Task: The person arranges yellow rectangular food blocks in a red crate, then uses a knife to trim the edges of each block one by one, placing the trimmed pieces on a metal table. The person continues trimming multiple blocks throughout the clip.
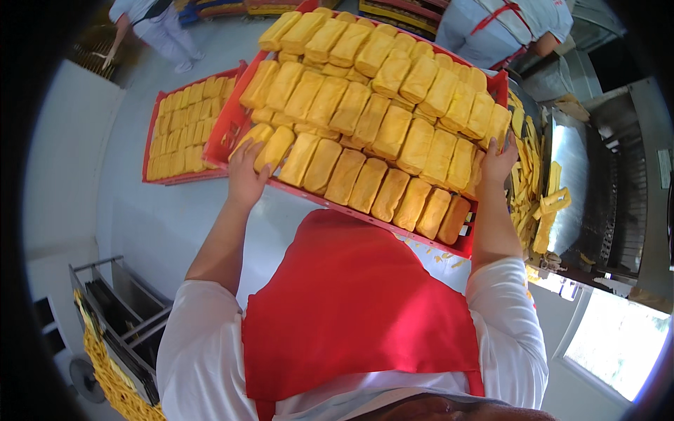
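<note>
A: Hands?
B: Left hand (247, 174) bends over the yellow, brick-shaped loaves (303, 160) at the near-left corner; right hand (498, 163) curls at the right end. Can't tell if either pinches one.
A: Why packed so?
B: Tight rows, probably saving space and stopping tipping.
A: Where, which way?
B: In the red rectangular plastic tray (226, 130), beyond the red cloth apron (351, 302). Long axes point away, leaning right.
</note>
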A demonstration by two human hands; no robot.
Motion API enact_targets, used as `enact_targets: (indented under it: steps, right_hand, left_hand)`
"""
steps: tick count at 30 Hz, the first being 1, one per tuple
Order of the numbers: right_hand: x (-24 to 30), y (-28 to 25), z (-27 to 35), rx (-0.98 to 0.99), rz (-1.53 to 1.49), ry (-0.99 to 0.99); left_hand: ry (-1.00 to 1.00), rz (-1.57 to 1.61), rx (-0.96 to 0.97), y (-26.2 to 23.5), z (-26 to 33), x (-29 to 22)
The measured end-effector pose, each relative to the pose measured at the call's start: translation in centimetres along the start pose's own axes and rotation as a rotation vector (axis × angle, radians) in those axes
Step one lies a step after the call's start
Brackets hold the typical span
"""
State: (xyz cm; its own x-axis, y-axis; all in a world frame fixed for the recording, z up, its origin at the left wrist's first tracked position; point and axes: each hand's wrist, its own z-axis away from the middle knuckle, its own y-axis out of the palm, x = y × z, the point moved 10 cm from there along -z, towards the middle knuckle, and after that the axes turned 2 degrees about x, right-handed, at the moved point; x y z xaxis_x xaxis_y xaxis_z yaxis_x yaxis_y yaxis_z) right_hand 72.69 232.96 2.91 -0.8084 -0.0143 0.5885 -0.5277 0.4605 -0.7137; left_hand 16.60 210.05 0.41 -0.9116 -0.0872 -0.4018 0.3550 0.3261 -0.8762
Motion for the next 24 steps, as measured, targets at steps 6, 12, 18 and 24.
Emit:
enact_targets:
  steps: [6,12,18,24]
  right_hand:
    - [11.2,2.9,11.5,0.271,-0.160,-0.509]
    - [15.6,7.3,25.5,0.892,-0.233,-0.636]
    - [14.9,8.6,27.7,0.909,-0.136,-0.419]
    - [19.0,9.7,24.7,0.627,-0.096,-0.375]
  left_hand:
    - [-0.203,-0.071,0.105,0.4,-0.6,6.6]
    - [-0.413,-0.118,0.539,3.5,-2.9,8.4]
    - [-0.117,-0.023,0.562,3.4,-4.0,7.9]
    - [-0.060,0.379,0.239,-0.5,-10.9,8.6]
